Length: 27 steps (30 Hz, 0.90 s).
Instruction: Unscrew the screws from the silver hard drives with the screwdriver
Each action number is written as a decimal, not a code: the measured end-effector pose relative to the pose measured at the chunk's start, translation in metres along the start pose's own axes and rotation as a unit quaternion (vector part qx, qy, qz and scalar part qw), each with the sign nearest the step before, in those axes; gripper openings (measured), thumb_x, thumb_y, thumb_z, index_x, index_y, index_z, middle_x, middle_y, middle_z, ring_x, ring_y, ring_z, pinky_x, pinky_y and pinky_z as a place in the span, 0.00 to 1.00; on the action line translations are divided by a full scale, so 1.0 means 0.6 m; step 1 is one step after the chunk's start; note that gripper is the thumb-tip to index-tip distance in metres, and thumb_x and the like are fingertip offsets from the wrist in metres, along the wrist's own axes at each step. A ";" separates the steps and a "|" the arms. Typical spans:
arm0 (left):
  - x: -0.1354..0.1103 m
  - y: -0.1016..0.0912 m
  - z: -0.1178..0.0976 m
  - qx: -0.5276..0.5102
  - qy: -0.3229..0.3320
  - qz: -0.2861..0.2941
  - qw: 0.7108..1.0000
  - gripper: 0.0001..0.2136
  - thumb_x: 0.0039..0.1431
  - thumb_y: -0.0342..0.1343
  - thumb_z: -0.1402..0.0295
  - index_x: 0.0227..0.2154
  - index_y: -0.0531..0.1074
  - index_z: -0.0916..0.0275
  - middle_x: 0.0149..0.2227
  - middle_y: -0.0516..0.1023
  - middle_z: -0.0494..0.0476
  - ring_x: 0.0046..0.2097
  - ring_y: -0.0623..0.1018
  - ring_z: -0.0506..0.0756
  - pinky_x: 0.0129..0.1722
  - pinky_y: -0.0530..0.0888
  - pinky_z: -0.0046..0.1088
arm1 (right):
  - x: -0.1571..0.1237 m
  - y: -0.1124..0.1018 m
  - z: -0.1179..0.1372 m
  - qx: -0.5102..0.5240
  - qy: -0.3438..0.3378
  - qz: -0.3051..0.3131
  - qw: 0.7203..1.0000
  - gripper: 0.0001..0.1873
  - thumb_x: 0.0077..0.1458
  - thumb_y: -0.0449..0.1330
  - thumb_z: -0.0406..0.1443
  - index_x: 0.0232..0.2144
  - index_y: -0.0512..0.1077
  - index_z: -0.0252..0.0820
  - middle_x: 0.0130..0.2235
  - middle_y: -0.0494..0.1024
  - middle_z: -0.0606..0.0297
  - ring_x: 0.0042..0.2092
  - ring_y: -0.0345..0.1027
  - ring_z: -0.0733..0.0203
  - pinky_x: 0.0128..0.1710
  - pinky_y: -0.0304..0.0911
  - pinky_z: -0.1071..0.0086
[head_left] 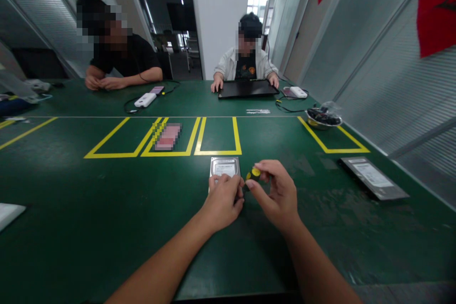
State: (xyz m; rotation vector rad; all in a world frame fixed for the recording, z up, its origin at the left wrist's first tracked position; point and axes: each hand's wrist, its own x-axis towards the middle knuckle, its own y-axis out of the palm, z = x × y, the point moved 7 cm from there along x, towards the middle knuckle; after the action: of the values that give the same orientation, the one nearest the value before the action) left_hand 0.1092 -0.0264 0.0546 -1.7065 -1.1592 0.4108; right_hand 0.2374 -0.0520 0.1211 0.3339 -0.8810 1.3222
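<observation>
A silver hard drive (224,167) with a white label lies flat on the green table (107,209), just below the yellow marked boxes. My left hand (223,199) rests on its near edge with the fingers curled down onto it. My right hand (280,194) is closed around a small screwdriver (252,176) with a yellow and black handle, held at the drive's right near corner. The screwdriver's tip is hidden between my two hands.
A second hard drive (374,178) lies at the right. A metal bowl (323,118) with small dark parts stands at the back right. Yellow tape boxes (218,152) mark the middle. Two other people sit across the table, one at a black laptop (247,88).
</observation>
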 end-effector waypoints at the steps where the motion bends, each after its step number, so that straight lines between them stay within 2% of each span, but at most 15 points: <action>1: 0.001 0.001 -0.001 -0.005 0.004 0.003 1.000 0.10 0.53 0.55 0.71 0.38 0.64 0.59 0.36 0.73 0.53 0.44 0.68 0.59 0.47 0.58 0.40 | 0.001 -0.001 0.001 -0.003 -0.005 0.000 1.000 0.20 0.51 0.63 0.29 0.47 0.71 0.48 0.41 0.72 0.63 0.39 0.66 0.62 0.35 0.63 0.65; 6: 0.005 0.003 -0.002 -0.014 0.009 0.021 1.000 0.08 0.54 0.54 0.72 0.37 0.63 0.59 0.35 0.73 0.53 0.43 0.69 0.58 0.46 0.58 0.40 | 0.002 0.003 0.007 0.002 -0.012 0.027 1.000 0.20 0.56 0.57 0.29 0.50 0.71 0.49 0.48 0.75 0.59 0.49 0.68 0.55 0.41 0.66 0.60; 10: 0.009 0.008 -0.002 -0.003 0.014 0.035 0.999 0.05 0.54 0.54 0.71 0.33 0.63 0.60 0.35 0.73 0.54 0.44 0.69 0.59 0.47 0.58 0.41 | 0.001 0.004 0.008 -0.008 -0.013 0.027 1.000 0.20 0.54 0.59 0.28 0.49 0.72 0.49 0.45 0.75 0.61 0.44 0.69 0.58 0.39 0.67 0.63; 13: 0.009 0.011 -0.001 -0.001 0.024 0.042 0.999 0.06 0.55 0.53 0.72 0.35 0.65 0.60 0.38 0.74 0.55 0.45 0.68 0.59 0.48 0.58 0.42 | 0.001 0.003 0.006 -0.016 -0.009 0.017 1.000 0.20 0.52 0.63 0.29 0.47 0.72 0.49 0.41 0.72 0.63 0.39 0.67 0.61 0.36 0.65 0.65; 21: 0.010 0.013 -0.004 0.004 0.042 0.056 0.998 0.07 0.55 0.53 0.72 0.38 0.67 0.59 0.40 0.74 0.55 0.46 0.69 0.60 0.49 0.58 0.43 | 0.003 0.002 0.001 -0.031 0.004 -0.013 0.999 0.17 0.49 0.67 0.32 0.42 0.72 0.48 0.37 0.69 0.65 0.35 0.63 0.63 0.32 0.62 0.67; 23: 0.011 0.014 -0.004 0.005 0.046 0.058 0.997 0.07 0.55 0.53 0.72 0.38 0.67 0.59 0.39 0.74 0.55 0.45 0.69 0.60 0.48 0.59 0.43 | 0.003 0.002 0.002 -0.028 0.004 -0.017 0.999 0.16 0.49 0.66 0.32 0.42 0.71 0.47 0.37 0.70 0.65 0.35 0.64 0.63 0.33 0.62 0.66; 27: 0.012 0.015 -0.004 0.026 0.045 0.060 0.997 0.04 0.57 0.51 0.70 0.36 0.67 0.60 0.38 0.73 0.57 0.44 0.68 0.60 0.48 0.59 0.44 | 0.001 0.010 0.005 -0.008 -0.006 0.017 1.000 0.17 0.55 0.59 0.31 0.48 0.70 0.47 0.45 0.75 0.60 0.43 0.68 0.58 0.37 0.65 0.62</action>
State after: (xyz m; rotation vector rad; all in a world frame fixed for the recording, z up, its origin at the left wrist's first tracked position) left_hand 0.1193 -0.0222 0.0496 -1.7365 -0.9760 0.4312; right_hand 0.2307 -0.0520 0.1221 0.3157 -0.9104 1.3459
